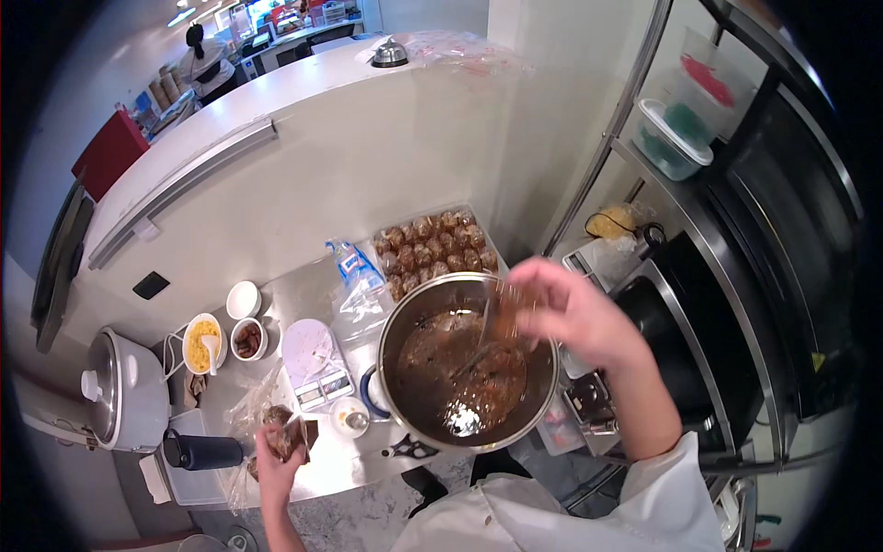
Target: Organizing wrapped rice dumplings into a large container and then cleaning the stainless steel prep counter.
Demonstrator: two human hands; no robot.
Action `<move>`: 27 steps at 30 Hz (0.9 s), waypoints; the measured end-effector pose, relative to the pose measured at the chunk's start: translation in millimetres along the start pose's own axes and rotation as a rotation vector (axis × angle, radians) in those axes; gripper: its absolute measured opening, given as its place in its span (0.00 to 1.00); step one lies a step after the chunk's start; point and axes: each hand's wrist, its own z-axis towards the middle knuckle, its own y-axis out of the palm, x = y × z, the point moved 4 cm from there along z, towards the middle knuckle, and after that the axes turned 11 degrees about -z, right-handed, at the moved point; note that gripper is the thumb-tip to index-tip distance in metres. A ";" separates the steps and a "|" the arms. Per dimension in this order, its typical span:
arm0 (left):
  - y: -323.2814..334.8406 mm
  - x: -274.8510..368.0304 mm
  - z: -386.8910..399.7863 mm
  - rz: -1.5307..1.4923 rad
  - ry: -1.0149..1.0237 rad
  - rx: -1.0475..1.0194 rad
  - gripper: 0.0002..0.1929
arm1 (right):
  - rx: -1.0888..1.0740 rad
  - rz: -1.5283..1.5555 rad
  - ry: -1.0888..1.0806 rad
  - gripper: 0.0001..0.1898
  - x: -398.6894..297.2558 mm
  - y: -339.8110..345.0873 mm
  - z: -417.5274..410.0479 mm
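Note:
My left hand [279, 459] holds a small clear plastic bag with brown food [281, 435] in it, low over the steel counter. My right hand [569, 314] is over the right rim of a large steel pot [384, 397], its fingers blurred around what looks like a clear container of brown liquid. Dark brown broth [441, 372] with bits floating in it fills part of the pot, and a utensil dips into it. A purple-topped kitchen scale [308, 348] lies between my left hand and the pot. Beside it a small white bowl [350, 417] holds a metal spoon.
Wrapped brown portions [434, 245] fill a tray behind the pot. White bowls of yellow food [200, 345] and brown pieces [247, 341] stand left, near a rice cooker [131, 390] and dark bottle [207, 452]. Black-handled scissors [410, 448] lie at the counter edge. Metal shelving [697, 214] rises right.

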 end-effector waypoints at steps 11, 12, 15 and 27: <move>218.4 42.4 194.6 -0.075 -0.202 -0.443 0.24 | -0.032 -0.369 0.554 0.16 254.7 -126.4 191.8; 235.0 37.6 200.6 0.003 -0.204 -0.529 0.25 | -0.068 -0.398 0.573 0.13 258.2 -117.8 194.7; 264.7 11.2 223.6 0.216 -0.092 -0.668 0.26 | -0.139 -0.461 0.566 0.12 273.3 -108.9 206.1; 328.8 10.1 239.3 0.268 -0.151 -0.762 0.30 | -0.107 -1.296 0.474 0.26 297.8 -125.1 213.8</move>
